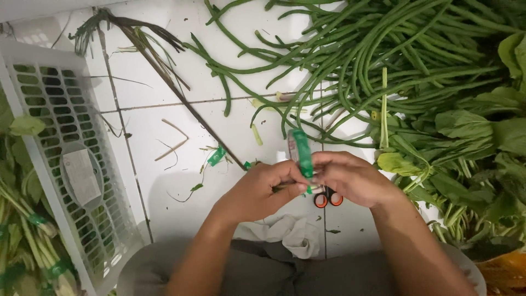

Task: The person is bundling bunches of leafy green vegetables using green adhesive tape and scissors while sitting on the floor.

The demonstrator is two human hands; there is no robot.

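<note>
Hands pinch a green tape strip over the tiled floor

Both my hands meet at the middle: the left hand and the right hand pinch a strip of green tape between fingertips, its upper end standing above the knuckles. Just under them I see scissors with orange-ringed handles on the white floor, beside a crumpled cloth. Long beans sprawl across the top, leafy greens lie at right, and a white plastic crate sits at left
</note>
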